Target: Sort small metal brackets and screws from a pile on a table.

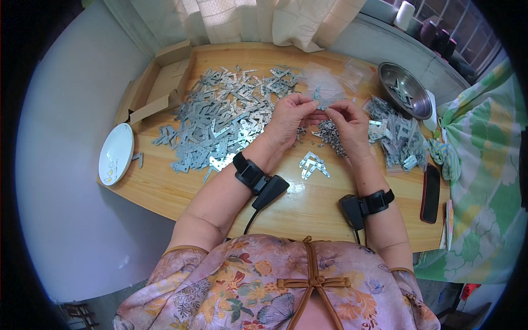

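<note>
My left hand (290,119) and my right hand (351,127) meet over the far middle of the table, thumbs and fingertips pinched close together. Between them is a small L-shaped metal bracket (317,94), one arm of it sticking up past the fingers; the rest is hidden. Just under my right hand lies a heap of small screws (330,133). Nearer to me, several L-brackets (314,165) are laid together in a V. To the left of my left hand spreads a large pile of loose grey brackets (220,124).
Clear plastic bags (324,77) lie beyond my hands. At right are filled parts bags (404,144), a steel bowl (400,82) with brackets and a phone (430,193). An open cardboard box (144,110) and a white plate (116,151) stand at left.
</note>
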A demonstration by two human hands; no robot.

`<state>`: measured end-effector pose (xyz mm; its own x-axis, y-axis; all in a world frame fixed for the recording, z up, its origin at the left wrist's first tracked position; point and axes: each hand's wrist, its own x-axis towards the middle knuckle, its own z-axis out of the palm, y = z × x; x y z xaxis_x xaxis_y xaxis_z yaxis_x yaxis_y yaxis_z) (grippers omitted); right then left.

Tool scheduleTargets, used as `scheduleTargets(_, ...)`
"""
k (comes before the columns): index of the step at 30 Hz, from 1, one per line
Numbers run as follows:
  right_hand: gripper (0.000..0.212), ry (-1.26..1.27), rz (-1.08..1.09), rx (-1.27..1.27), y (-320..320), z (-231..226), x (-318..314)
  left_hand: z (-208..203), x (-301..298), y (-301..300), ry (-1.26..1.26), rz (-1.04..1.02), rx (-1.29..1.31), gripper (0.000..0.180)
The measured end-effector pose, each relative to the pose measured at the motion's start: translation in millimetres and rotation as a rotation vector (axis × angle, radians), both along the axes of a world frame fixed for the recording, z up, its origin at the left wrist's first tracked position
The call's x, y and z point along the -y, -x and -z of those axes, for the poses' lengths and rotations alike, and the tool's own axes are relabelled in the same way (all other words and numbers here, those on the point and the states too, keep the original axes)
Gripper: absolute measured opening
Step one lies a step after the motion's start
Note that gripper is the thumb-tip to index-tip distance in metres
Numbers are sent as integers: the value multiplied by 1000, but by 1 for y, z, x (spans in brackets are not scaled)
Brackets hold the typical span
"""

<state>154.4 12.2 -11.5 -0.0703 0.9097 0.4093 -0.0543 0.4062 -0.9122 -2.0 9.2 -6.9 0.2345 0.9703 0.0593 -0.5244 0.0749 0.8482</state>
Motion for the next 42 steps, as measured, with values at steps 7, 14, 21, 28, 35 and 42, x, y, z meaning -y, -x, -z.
scheduleTargets(7,8,-373,148,338,-6,-2,-3,2,-1,0,17,11,24,8)
scheduleTargets(14,11,-508,208,405,-5,-6,0,0,1,0,69,47,59,8)
scheduleTargets(21,11,-493,170,322,-3,-6,1,-3,2,-1,93,49,93,8)
scheduleTargets(28,10,-496,166,331,-4,-7,1,0,2,-1,115,70,100,8)
scheduleTargets(35,10,-344,91,217,-3,-3,0,2,0,0,100,84,127,8)
scheduleTargets(42,11,-365,101,225,-3,-4,1,5,-1,1,100,104,133,8)
